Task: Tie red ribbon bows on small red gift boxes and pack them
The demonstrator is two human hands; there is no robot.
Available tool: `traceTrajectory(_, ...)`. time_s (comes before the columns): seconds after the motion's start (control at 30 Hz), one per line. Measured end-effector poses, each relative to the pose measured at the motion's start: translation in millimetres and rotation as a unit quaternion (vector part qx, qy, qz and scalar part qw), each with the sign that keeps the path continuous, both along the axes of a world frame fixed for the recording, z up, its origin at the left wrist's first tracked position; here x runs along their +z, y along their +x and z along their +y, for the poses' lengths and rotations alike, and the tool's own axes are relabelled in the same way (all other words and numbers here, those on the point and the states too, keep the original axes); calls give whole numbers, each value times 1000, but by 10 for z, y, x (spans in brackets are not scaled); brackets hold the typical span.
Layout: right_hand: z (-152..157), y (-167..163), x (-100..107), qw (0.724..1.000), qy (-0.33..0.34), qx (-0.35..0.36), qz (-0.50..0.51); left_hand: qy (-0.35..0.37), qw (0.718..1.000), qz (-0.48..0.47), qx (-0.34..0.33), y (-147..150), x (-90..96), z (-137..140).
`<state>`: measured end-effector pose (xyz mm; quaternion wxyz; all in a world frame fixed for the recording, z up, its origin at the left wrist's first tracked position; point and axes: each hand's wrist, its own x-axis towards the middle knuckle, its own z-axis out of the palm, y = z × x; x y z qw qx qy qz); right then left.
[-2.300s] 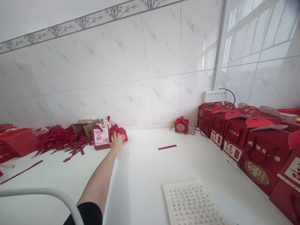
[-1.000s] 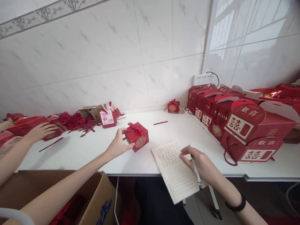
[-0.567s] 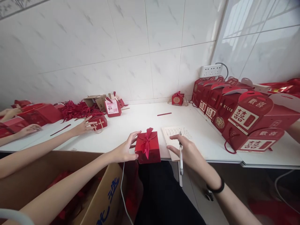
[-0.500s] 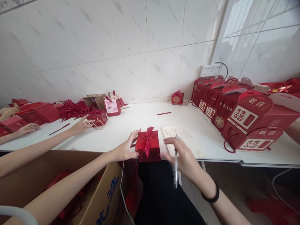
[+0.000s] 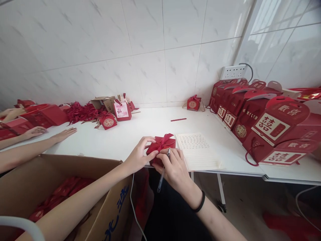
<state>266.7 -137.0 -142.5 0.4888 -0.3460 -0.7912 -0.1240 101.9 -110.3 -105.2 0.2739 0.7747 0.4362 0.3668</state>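
A small red gift box [image 5: 172, 143] with a crimson ribbon bow [image 5: 163, 142] on its lid sits at the table's front edge. My left hand [image 5: 139, 155] grips its left side, fingers over the top and thumb near the bow. My right hand [image 5: 177, 169] is closed, its fingertips against the box's front and ribbon. A clear pen [image 5: 161, 180] is tucked between those right fingers, slanting down past the table edge. Both hands cover much of the box's front. Just right of the box lies a lined notebook page [image 5: 200, 155] with handwriting in its upper part.
Red printed boxes [image 5: 268, 129] are stacked on the right. A small red box [image 5: 193, 103] stands by the wall, and another [image 5: 109, 122] at left. A co-worker's hand [image 5: 65, 134] rests on the table. An open carton [image 5: 110, 197] holds red items below left.
My right hand, with the pen, has moved left onto the box's front. The co-worker's hand has drawn back left from the small box, which now shows its round gold emblem.
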Motion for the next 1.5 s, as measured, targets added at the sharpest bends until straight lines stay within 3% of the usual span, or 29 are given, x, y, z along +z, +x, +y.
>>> traceTrajectory(0.27,66,-64,-74,999,19,-42,6,-18,999,-21,18,-23,-91,113)
traceTrajectory(0.4,74,-13,-67,999,17,16,49,-20,1000,-23,3,-67,-79,145)
traceTrajectory(0.6,51,106,-84,989,-4,126,81,-11,997,9,-73,-83,-14,324)
traceTrajectory(0.73,25,84,-74,991,-17,110,79,-7,995,41,-91,17,60,411)
traceTrajectory(0.87,-3,27,-39,992,-29,80,95,-30,998,32,-48,170,111,333)
traceTrajectory(1.0,-1,3,-21,991,-26,74,109,9,999,50,-7,247,75,259)
traceTrajectory(1.2,15,42,-33,987,-33,104,117,16,999,39,-19,227,-22,320)
traceTrajectory(1.5,4,126,-24,971,-70,175,148,-3,998,23,-59,222,-17,377)
